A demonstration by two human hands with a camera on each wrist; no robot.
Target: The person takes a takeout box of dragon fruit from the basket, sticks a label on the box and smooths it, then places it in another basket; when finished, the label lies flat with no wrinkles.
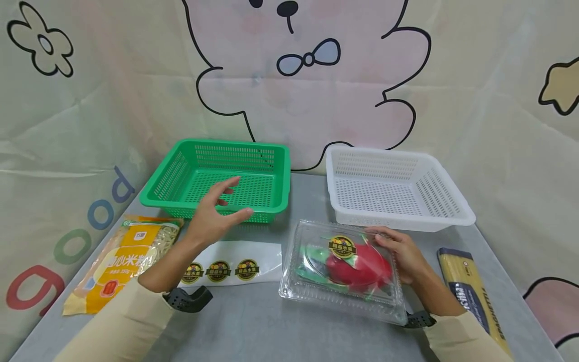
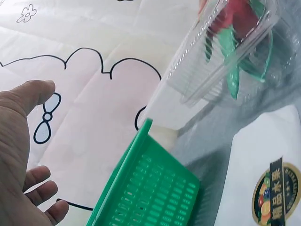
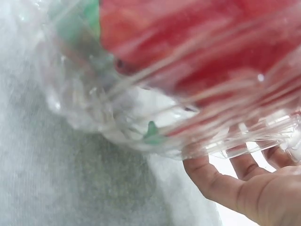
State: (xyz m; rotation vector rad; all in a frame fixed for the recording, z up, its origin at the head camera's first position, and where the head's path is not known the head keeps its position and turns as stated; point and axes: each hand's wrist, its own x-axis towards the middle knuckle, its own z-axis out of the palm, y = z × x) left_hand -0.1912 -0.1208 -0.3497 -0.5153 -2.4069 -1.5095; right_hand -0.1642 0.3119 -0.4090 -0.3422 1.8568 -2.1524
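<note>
My right hand (image 1: 404,254) grips the right side of a clear plastic fruit box (image 1: 307,294), thumb on the lid and fingers curled beneath the edge. Inside lies a red dragon fruit (image 1: 359,269) with green tips, and a round black-and-gold sticker (image 1: 342,247) sits on the lid. The box is tilted above the table, its lid closed. My left hand (image 1: 216,211) holds nothing; thumb and fingers are spread in front of the green basket (image 1: 217,201). Below it lies a white strip of stickers (image 1: 267,251), with several round ones showing.
A white basket (image 1: 384,217) stands at the back right, beside the green one. On the left lies a yellow bag of rice noodles (image 1: 119,269), partly behind my left forearm. A pack of spaghetti (image 1: 470,291) lies at the right edge. Printed cloth (image 1: 289,100) hangs behind the table.
</note>
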